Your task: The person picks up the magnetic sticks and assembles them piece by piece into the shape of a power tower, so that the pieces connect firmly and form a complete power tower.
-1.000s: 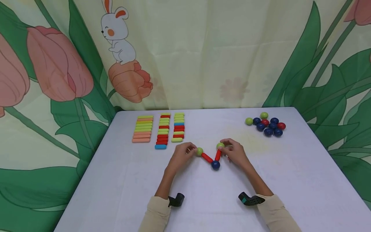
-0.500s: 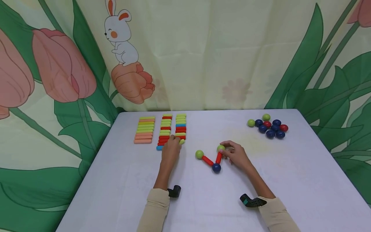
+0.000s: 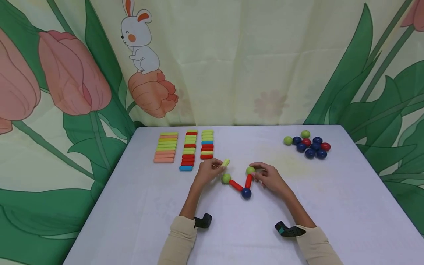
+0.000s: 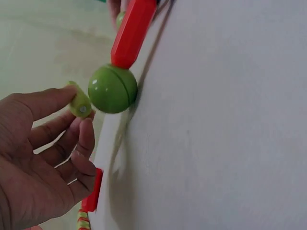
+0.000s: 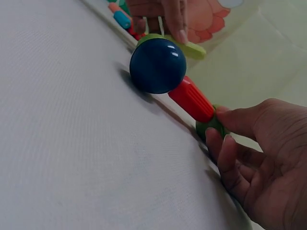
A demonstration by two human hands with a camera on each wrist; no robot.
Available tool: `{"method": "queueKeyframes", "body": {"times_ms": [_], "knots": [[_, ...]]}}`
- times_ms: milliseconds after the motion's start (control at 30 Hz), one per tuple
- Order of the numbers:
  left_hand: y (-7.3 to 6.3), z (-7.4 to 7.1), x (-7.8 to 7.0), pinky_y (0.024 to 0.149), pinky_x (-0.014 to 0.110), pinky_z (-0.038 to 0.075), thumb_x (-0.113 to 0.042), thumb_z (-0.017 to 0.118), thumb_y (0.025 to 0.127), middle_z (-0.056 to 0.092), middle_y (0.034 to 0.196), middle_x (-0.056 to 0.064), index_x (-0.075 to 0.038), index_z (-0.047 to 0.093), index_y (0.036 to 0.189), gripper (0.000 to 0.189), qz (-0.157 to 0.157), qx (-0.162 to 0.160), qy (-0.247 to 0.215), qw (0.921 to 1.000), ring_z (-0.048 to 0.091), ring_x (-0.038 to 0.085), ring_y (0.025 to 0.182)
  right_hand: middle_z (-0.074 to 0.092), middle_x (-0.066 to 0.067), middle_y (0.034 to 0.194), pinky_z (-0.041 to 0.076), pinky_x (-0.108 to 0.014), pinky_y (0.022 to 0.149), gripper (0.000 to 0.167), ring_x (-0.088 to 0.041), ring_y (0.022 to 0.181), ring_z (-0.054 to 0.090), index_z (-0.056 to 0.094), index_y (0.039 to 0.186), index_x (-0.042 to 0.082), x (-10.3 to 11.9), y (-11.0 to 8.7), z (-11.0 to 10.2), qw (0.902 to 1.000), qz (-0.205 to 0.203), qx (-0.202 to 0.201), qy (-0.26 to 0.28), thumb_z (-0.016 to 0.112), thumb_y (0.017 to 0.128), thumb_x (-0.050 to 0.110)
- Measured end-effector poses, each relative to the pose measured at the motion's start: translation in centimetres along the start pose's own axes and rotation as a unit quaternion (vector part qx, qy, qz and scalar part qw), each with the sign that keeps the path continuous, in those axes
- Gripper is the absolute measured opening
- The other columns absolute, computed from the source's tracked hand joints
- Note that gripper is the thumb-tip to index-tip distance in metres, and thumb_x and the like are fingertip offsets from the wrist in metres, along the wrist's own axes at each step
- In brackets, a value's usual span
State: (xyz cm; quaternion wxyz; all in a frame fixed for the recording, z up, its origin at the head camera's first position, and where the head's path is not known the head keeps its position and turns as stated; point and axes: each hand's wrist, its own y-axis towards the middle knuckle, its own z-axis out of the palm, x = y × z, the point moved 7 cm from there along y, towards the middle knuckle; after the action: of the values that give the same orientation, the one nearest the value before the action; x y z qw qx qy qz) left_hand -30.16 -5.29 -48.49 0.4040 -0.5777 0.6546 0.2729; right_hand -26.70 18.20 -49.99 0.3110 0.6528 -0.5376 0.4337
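Observation:
A V shape lies on the white table: a dark blue ball [image 3: 246,193] at its point, two red rods [image 3: 236,185] as arms, and a green ball at each end. My left hand [image 3: 208,172] pinches a yellow-green rod [image 3: 226,162] between thumb and fingers, just beside the left green ball [image 3: 226,179]. A small metal disc shows on that rod's end [image 4: 82,109] in the left wrist view. With thumb and fingertips my right hand [image 3: 269,177] grips the right green ball [image 3: 250,170], partly covering it; the right wrist view shows the red rod [image 5: 192,99] joined to it.
Three columns of coloured rods lie at the back left: a left one [image 3: 163,160], a middle one with a blue rod [image 3: 186,168] nearest, and a right one [image 3: 207,147]. Blue, red and green loose balls [image 3: 310,153] cluster at the back right. A printed curtain [image 3: 212,73] hangs behind the table.
My left hand left the left green ball, reached to the right rod column, took its nearest yellow-green rod and came back beside that ball. My right hand stays on its ball.

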Motion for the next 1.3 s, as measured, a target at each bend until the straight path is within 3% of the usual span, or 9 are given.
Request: {"method": "queueKeyframes", "body": {"times_ms": [133,233,433,600,833,933,1200,1300], "knots": [[-0.2,1.3,-0.5,0.077,0.027,0.055,-0.031,0.072,0.089,0.068,0.097,0.003,-0.010,0.070,0.108,0.028,-0.007,0.030,-0.016,0.9994,0.062,0.017,0.092,0.064,-0.013,0.101,0.045,-0.023,0.050,0.037,-0.017,0.061,0.052,0.058,0.132,0.010,0.1,0.1,0.1,0.9999,0.002,-0.006,-0.014,0.062,0.095,0.015],[-0.5,1.9,-0.7,0.078,0.029,0.055,-0.032,0.071,0.089,0.068,0.097,0.003,-0.012,0.069,0.110,0.029,-0.018,0.047,0.001,0.9987,0.062,0.018,0.094,0.064,-0.012,0.104,0.046,-0.023,0.050,0.036,-0.017,0.063,0.053,0.059,0.131,0.010,0.0,0.1,0.1,0.9998,0.004,-0.009,-0.020,0.063,0.095,0.015],[-0.8,3.0,-1.5,0.074,0.027,0.054,-0.031,0.067,0.093,0.070,0.102,0.006,-0.013,0.067,0.121,0.034,-0.005,0.073,0.066,0.9951,0.062,0.017,0.093,0.064,-0.012,0.104,0.046,-0.024,0.050,0.035,-0.019,0.066,0.055,0.060,0.130,0.012,0.2,0.0,0.0,0.9993,0.008,-0.019,-0.030,0.063,0.095,0.015],[-1.2,3.9,-2.1,0.063,0.021,0.049,-0.029,0.066,0.093,0.067,0.096,0.004,-0.015,0.065,0.128,0.037,-0.018,0.089,0.126,0.9880,0.057,0.014,0.082,0.064,-0.012,0.107,0.046,-0.024,0.050,0.035,-0.019,0.066,0.054,0.060,0.130,0.012,0.3,0.0,0.1,0.9991,0.005,-0.020,-0.036,0.063,0.095,0.016],[-1.7,5.0,-3.4,0.062,0.018,0.044,-0.024,0.067,0.093,0.060,0.093,0.004,-0.014,0.071,0.120,0.029,0.017,0.098,0.208,0.9731,0.052,0.011,0.081,0.064,-0.013,0.104,0.044,-0.024,0.048,0.034,-0.018,0.062,0.053,0.061,0.128,0.011,0.3,0.0,0.4,0.9994,-0.001,-0.022,-0.026,0.064,0.094,0.015],[-1.8,5.3,-3.5,0.063,0.019,0.045,-0.021,0.068,0.092,0.060,0.091,0.004,-0.012,0.073,0.115,0.025,0.032,0.095,0.205,0.9736,0.052,0.011,0.080,0.064,-0.012,0.103,0.044,-0.024,0.048,0.034,-0.017,0.060,0.052,0.060,0.128,0.011,0.1,0.0,0.4,0.9994,-0.001,-0.021,-0.029,0.064,0.094,0.016],[-1.8,4.9,-3.0,0.067,0.018,0.048,-0.028,0.072,0.089,0.060,0.092,0.002,-0.008,0.073,0.113,0.031,0.031,0.080,0.187,0.9785,0.052,0.010,0.084,0.063,-0.011,0.106,0.045,-0.024,0.049,0.035,-0.017,0.062,0.053,0.060,0.129,0.012,-0.1,0.2,0.3,0.9994,-0.003,-0.019,-0.028,0.064,0.095,0.018],[-1.8,4.9,-2.9,0.069,0.019,0.050,-0.029,0.072,0.089,0.061,0.094,0.003,-0.007,0.073,0.112,0.032,0.037,0.078,0.179,0.9800,0.053,0.011,0.086,0.063,-0.010,0.099,0.046,-0.024,0.050,0.036,-0.017,0.063,0.053,0.059,0.131,0.013,-0.2,0.2,0.3,0.9995,-0.005,-0.009,-0.031,0.063,0.095,0.019]]}}
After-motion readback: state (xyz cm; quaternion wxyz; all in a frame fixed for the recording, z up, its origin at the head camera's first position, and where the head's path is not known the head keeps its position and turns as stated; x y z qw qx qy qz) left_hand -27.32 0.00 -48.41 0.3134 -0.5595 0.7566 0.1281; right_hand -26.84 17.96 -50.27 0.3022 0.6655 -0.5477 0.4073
